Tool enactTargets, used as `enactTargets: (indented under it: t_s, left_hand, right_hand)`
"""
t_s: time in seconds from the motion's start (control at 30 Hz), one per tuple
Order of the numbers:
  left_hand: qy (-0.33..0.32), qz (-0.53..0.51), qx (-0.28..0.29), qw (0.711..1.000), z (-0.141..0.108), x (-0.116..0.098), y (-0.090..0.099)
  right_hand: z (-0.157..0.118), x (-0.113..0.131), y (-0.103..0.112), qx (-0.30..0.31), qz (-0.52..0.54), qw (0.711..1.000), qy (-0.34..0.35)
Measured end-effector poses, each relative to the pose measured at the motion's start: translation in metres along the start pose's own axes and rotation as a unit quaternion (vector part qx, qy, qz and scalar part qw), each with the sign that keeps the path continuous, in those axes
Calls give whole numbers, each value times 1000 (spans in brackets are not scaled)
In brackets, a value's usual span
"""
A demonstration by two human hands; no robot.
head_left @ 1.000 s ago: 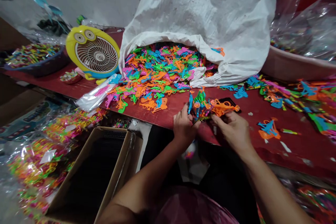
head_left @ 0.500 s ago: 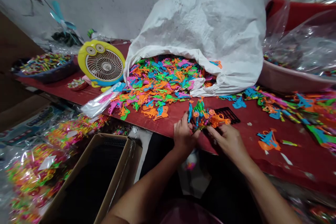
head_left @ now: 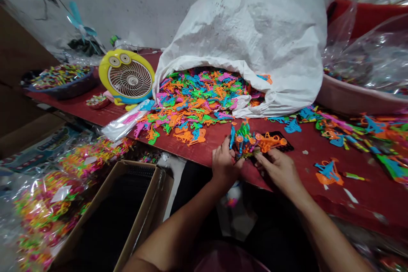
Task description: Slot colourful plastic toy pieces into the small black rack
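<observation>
My left hand [head_left: 224, 160] is closed round the left side of a cluster of small coloured plastic pieces [head_left: 245, 140], blue, green and orange, at the table's front edge. On the cluster's right, my right hand [head_left: 278, 168] pinches an orange plastic piece [head_left: 270, 141]. A black plastic grid [head_left: 285, 142] lies on the red table [head_left: 306, 174] just behind that piece. Behind my hands, a heap of coloured plastic pieces [head_left: 197, 97] spills from the mouth of a big white sack [head_left: 255, 25].
A yellow fan [head_left: 130, 78] stands left of the sack. A cardboard box [head_left: 140, 221] with black contents sits below the table at left, beside clear bags [head_left: 51, 195] of coloured pieces. A pink basin [head_left: 360, 93] is at right, near loose pieces [head_left: 369, 136].
The orange piece at my right hand has shifted slightly right and up, and lies more level. My right hand has moved a little right. The whole view has shifted slightly.
</observation>
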State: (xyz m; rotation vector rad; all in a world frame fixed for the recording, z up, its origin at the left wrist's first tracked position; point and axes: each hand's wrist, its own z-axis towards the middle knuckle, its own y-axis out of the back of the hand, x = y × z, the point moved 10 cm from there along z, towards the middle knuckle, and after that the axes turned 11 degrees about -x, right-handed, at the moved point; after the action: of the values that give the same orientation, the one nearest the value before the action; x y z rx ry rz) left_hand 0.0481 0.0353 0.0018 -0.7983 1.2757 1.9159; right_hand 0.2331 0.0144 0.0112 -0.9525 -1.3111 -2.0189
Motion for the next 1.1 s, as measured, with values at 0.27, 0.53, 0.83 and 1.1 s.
enactTargets:
  t_s: [0.27, 0.53, 0.83, 1.1]
  left_hand:
    - [-6, 11, 0, 1000, -1, -2, 1]
    - [-7, 17, -5, 1000, 1, -2, 1]
    - [-196, 2, -166, 966, -14, -62, 67]
    - [-328, 55, 71, 940, 32, -140, 37]
  right_hand:
    - [-1, 13, -1, 0, -5, 999, 54]
    - [-3, 47, -6, 24, -43, 985, 165]
    - [0, 49, -16, 60, -31, 985, 161]
    - [6, 43, -23, 88, -48, 986, 130]
